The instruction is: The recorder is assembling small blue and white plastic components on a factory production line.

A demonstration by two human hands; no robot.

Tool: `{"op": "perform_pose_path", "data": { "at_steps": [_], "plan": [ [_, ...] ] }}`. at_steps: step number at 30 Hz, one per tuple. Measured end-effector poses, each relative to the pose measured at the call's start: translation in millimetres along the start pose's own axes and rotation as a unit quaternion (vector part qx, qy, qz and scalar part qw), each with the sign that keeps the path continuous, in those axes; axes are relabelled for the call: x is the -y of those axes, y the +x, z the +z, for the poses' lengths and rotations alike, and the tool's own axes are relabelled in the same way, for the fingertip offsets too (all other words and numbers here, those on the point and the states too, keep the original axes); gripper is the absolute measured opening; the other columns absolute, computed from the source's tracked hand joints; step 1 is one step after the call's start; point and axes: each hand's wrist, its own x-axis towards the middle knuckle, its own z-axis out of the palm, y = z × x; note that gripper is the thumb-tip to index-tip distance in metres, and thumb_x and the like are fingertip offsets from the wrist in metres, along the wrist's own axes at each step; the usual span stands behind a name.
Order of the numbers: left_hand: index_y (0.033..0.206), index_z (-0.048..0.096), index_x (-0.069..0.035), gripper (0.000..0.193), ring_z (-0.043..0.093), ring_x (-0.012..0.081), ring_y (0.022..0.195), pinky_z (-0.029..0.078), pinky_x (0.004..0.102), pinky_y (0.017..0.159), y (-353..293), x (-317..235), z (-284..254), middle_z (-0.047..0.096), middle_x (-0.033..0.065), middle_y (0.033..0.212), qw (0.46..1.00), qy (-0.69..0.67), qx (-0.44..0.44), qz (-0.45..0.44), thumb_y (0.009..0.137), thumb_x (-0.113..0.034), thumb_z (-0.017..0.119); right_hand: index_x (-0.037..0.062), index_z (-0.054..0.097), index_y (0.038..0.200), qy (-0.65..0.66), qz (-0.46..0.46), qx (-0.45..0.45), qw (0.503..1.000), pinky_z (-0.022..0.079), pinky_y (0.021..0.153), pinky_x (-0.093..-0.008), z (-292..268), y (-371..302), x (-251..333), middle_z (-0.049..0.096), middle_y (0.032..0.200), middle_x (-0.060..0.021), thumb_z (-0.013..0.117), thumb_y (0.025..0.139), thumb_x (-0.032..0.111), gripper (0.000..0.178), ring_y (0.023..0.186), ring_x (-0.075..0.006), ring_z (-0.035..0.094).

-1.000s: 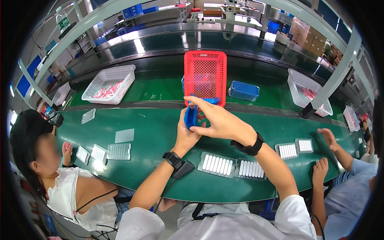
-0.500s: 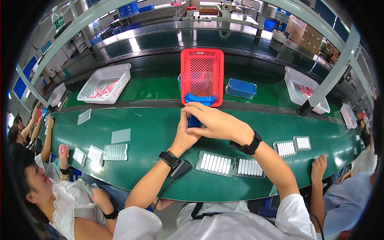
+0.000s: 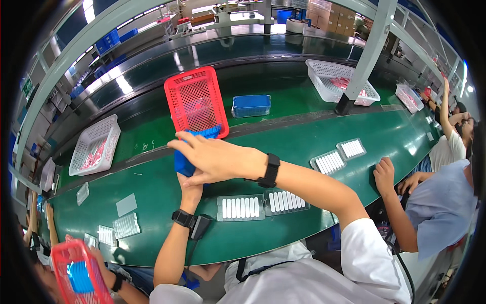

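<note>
My left hand [image 3: 190, 188] holds a blue block-shaped bundle [image 3: 183, 163] upright, just in front of the red mesh basket; most of its fingers are hidden. Over the bundle lies my right hand [image 3: 223, 158], with its fingers along the top and its thumb low on the near side. Whether the bundle is one piece or a stack is unclear. The tilted red basket [image 3: 220, 109] has blue strip-like pieces [image 3: 208, 133] at its near end. Closer to me, two clear trays [image 3: 241, 219] [image 3: 286, 213] of white sticks rest on the green table.
A wrapped blue block [image 3: 251, 105] stands right of the basket. White baskets with pink packets stand far left [image 3: 115, 133] and far right [image 3: 316, 83]. More clear trays lie at both sides. At lower left, a person holds another red basket [image 3: 58, 261] with blue pieces; another person's hand [image 3: 383, 175] is at right.
The view has turned right, shifting the table leftward in the picture. More of the blue bundle shows between my hands. A neighbour's red basket has come into view at lower left.
</note>
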Motion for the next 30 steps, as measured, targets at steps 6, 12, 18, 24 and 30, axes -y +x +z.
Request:
{"op": "perform_pose_path", "data": {
  "at_steps": [6, 12, 18, 24, 30],
  "plan": [
    [0.132, 0.050, -0.005, 0.048, 0.062, 0.0238, 0.110, 0.053, 0.0408, 0.099, -1, -47, 27, 0.060, 0.0071, 0.115, 0.915, -0.308, -0.144, -0.218, 0.084, -0.007, 0.056, -0.0011, 0.037, 0.149, 0.067, 0.039, 0.094, 0.993, 0.052, 0.103, -0.0499, -2, -37, -8, 0.046, 0.150, -0.0219, 0.080, 0.086, 0.039, 0.086, 0.129, -0.0426, 0.057],
    [0.127, 0.052, -0.004, 0.043, 0.064, 0.0201, 0.108, 0.054, 0.0366, 0.095, -33, -43, 48, 0.062, 0.0078, 0.113, 0.921, -0.286, -0.096, -0.247, 0.085, -0.002, 0.056, -0.0011, 0.040, 0.145, 0.189, 0.135, 0.084, 0.969, 0.055, 0.099, -0.0480, 2, -49, -8, 0.066, 0.128, -0.0305, 0.083, 0.080, 0.027, 0.082, 0.115, -0.0451, 0.067],
    [0.130, 0.052, -0.006, 0.040, 0.065, 0.0209, 0.111, 0.056, 0.0400, 0.095, -48, -53, 63, 0.062, 0.0068, 0.116, 0.930, -0.281, -0.077, -0.225, 0.091, 0.000, 0.055, -0.0027, 0.043, 0.142, 0.210, 0.165, 0.047, 0.963, 0.056, 0.097, -0.0467, -3, -60, 2, 0.068, 0.123, -0.0343, 0.087, 0.073, 0.022, 0.086, 0.111, -0.0459, 0.069],
    [0.130, 0.054, -0.001, 0.038, 0.063, 0.0196, 0.116, 0.054, 0.0373, 0.099, -45, -57, 66, 0.061, 0.0078, 0.124, 0.945, -0.263, -0.037, -0.192, 0.092, -0.001, 0.057, -0.0037, 0.050, 0.142, 0.231, 0.151, -0.012, 0.961, 0.057, 0.096, -0.0414, 1, -69, 0, 0.070, 0.122, -0.0275, 0.087, 0.072, 0.018, 0.082, 0.113, -0.0416, 0.070],
    [0.152, 0.041, -0.002, 0.059, 0.052, 0.0192, 0.137, 0.044, 0.0377, 0.114, -40, -58, 65, 0.051, 0.0116, 0.150, 0.952, -0.247, 0.097, -0.155, 0.099, -0.008, 0.066, -0.0054, 0.056, 0.136, 0.135, 0.135, 0.019, 0.981, 0.059, 0.076, -0.0434, -30, -75, 1, 0.072, 0.093, -0.0276, 0.081, 0.070, 0.017, 0.074, 0.084, -0.0409, 0.073]
  ]
}}
